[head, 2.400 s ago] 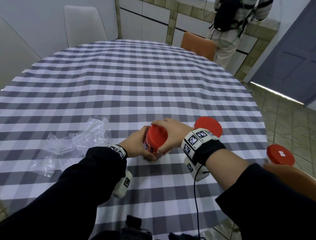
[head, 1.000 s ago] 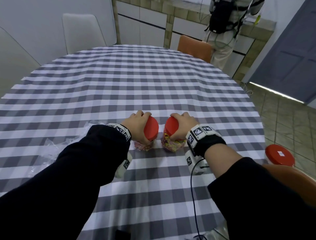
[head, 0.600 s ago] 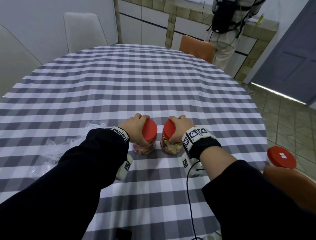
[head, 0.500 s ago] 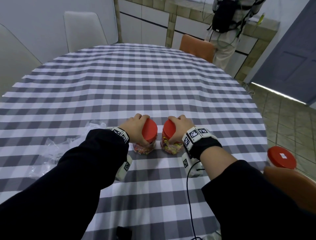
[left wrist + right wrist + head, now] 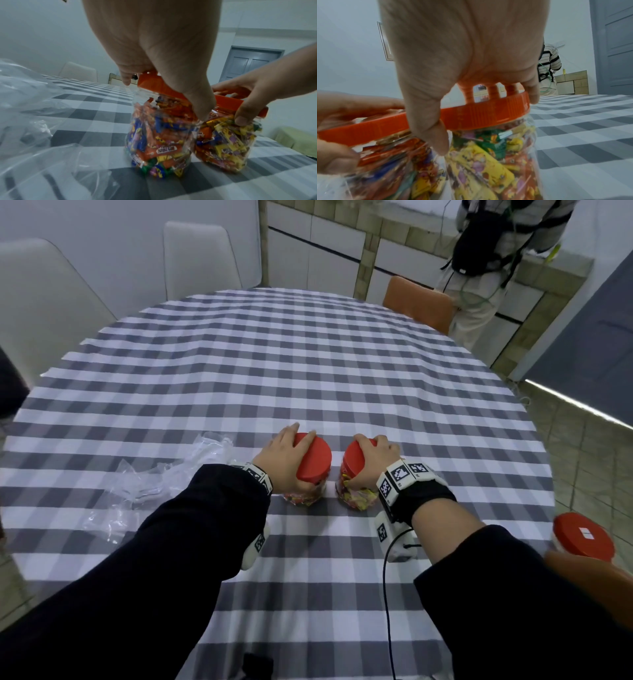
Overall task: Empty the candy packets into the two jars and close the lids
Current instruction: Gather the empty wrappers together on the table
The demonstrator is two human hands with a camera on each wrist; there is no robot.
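Two clear jars full of wrapped candy stand side by side on the checked tablecloth, each under a red lid. My left hand grips the lid of the left jar from above, thumb down its near side. My right hand grips the lid of the right jar the same way. In the left wrist view the left jar and right jar nearly touch. The right wrist view shows my fingers curled over the right jar's lid.
Empty clear plastic packets lie crumpled left of my left arm. A third red-lidded jar stands off the table's right edge, beside an orange chair back. A person stands at the far counter. White chairs stand behind the table.
Earlier both hands were on one jar, right hand on its lid. Each hand then took one jar's lid. Over the last second the jars and hands have barely shifted.
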